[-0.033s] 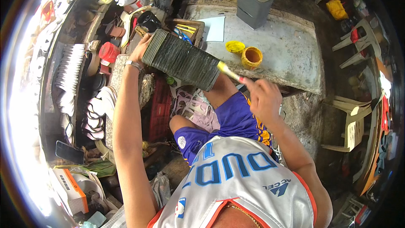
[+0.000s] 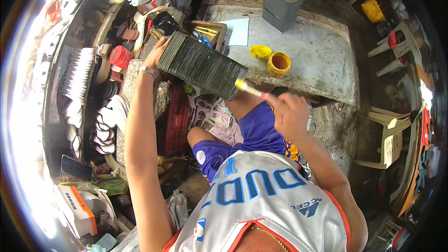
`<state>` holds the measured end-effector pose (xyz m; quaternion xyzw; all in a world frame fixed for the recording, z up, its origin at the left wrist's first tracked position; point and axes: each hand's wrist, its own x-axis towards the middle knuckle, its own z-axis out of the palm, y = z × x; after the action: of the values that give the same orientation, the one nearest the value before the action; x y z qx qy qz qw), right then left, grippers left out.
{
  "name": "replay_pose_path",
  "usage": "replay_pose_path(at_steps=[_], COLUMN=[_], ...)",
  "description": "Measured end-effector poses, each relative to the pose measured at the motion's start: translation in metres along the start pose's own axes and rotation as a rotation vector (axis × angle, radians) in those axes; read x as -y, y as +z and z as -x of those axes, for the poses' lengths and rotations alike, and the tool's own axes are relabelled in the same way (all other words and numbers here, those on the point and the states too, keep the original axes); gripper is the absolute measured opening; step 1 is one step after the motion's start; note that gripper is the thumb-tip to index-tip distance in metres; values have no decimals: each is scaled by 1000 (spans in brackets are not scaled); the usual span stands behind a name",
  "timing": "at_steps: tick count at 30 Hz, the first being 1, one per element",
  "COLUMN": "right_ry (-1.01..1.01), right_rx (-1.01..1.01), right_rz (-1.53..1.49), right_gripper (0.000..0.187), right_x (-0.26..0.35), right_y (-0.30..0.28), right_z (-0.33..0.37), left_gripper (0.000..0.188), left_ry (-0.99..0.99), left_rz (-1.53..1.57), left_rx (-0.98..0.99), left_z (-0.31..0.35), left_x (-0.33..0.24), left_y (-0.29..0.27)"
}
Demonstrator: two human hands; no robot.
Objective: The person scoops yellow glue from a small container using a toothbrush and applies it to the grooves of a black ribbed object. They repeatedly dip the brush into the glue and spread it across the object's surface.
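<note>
A long stack of thin dark grey slabs [image 2: 200, 65] is held tilted over my lap, running from upper left to lower right. My left hand [image 2: 156, 55] grips its far left end, the fingers partly hidden behind it. In my right hand [image 2: 290, 115] is a paintbrush [image 2: 252, 89] with yellow bristles and a pale and red handle. The bristles meet the stack's right end, or come very close to it. On the worktable [image 2: 322, 51] beyond stands an open yellow tub [image 2: 279, 64] with orange-brown content. Its yellow lid [image 2: 260, 52] lies beside it.
A grey metal can [image 2: 282, 7] and a pale blue sheet [image 2: 235, 31] are on the worktable. A wooden tray [image 2: 219, 35] with scissors and yellow tools sits at its left. Shelves of white soles [image 2: 78, 77] line the left side. Plastic chairs [image 2: 387, 135] stand at the right.
The paintbrush and my right hand have shifted slightly left and down along the stack's right end. My left hand and the stack stay nearly where they were.
</note>
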<state>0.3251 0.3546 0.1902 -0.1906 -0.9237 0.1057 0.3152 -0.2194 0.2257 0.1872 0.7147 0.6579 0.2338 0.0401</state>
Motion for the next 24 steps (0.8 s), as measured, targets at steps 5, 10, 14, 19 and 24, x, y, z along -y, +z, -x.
replay_pose_path(at_steps=[5, 10, 14, 19, 24], right_ry=[-90, 57, 1, -156, -12], right_rx=[63, -90, -77, 33, -14], right_rz=[-181, -193, -86, -168, -256], right_gripper=[43, 44, 46, 47, 34], right_x=[38, 10, 1, 34, 18], right_y=[0, 3, 7, 12, 5], right_z=[26, -1, -4, 21, 7], left_gripper=[46, 44, 42, 39, 41], left_ry=[-437, -389, -575, -848, -871], left_rz=[579, 594, 667, 688, 930], left_rx=[-28, -40, -53, -38, -114], left_z=[6, 4, -3, -16, -9], left_x=[-22, -33, -54, -80, -65], left_y=[2, -2, -8, -15, -9])
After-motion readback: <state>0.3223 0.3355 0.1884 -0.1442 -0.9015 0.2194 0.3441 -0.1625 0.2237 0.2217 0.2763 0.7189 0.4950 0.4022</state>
